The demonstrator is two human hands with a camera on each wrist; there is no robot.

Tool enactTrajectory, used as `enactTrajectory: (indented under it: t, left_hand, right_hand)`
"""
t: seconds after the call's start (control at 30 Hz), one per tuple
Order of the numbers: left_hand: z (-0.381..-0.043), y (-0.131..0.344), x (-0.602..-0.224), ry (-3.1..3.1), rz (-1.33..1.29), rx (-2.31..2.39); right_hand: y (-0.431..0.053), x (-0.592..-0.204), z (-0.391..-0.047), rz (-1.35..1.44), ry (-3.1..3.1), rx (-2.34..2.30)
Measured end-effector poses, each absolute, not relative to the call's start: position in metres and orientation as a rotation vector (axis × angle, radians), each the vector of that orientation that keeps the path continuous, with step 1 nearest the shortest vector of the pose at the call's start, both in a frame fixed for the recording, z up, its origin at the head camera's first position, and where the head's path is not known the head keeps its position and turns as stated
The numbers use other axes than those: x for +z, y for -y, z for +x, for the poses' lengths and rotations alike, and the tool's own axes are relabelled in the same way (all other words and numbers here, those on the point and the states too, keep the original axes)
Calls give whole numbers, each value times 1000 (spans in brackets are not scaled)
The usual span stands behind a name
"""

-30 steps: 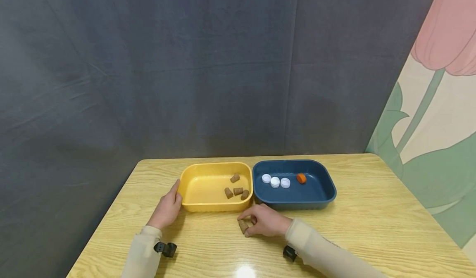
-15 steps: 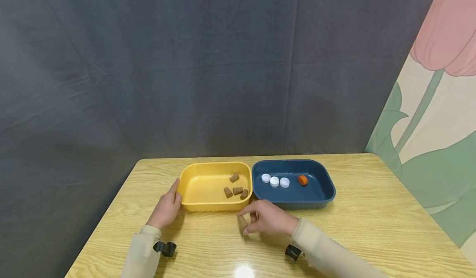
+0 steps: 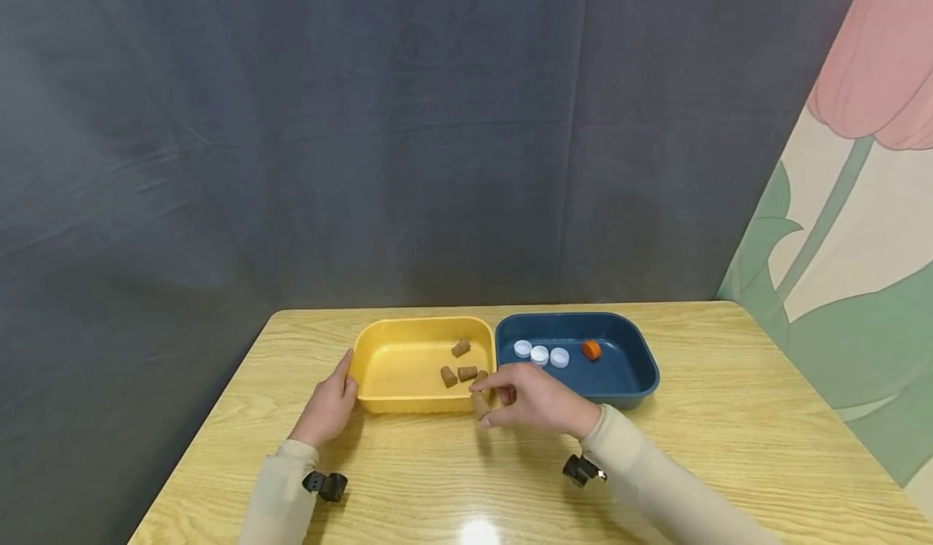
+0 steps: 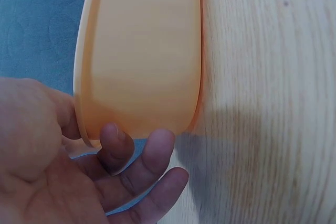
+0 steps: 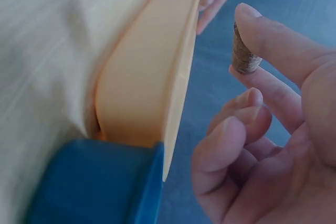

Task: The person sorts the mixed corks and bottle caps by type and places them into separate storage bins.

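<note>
My right hand (image 3: 539,398) pinches a brown cork stopper (image 5: 244,53) between thumb and index finger, the other fingers curled in. In the head view this cork overlaps the front right corner of the yellow tray (image 3: 415,406). Several more corks (image 3: 467,373) lie inside that tray, toward its right end. At the tray's left end, my left hand (image 3: 328,409) grips the rim, with the thumb over the edge and the fingers against the outer wall in the left wrist view.
A dark blue tray (image 3: 598,402) stands close against the yellow one on the right. In it are three white bottle caps (image 3: 560,358) and an orange cap (image 3: 591,351). A dark curtain (image 3: 408,140) hangs behind the wooden table (image 3: 408,480).
My right hand has lifted the cork off the table and carried it forward to the front corner of the yellow tray. The left hand stays in place.
</note>
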State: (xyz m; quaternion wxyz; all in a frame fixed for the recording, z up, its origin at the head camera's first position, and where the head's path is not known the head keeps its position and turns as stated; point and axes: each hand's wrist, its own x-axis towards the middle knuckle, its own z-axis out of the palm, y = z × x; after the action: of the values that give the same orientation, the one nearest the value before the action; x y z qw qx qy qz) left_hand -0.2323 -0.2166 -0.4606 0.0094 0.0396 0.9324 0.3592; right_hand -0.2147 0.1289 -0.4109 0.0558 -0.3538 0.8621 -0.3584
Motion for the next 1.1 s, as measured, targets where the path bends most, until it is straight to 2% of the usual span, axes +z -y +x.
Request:
enactTrajectory:
  t: [0.23,0.87,1.1]
  left_hand:
    - [-233,216,-460,-2920,135,1120]
    - [-232,215,-460,-2935,142,1105]
    - [-233,217,-461,-2930,142,1111]
  right_hand:
    - [-131,-399,-225,-982,-2643,-1098]
    - [-118,-384,-264,-969,-2698,-1030]
    - [-108,-381,-283,-860,-2692,-996]
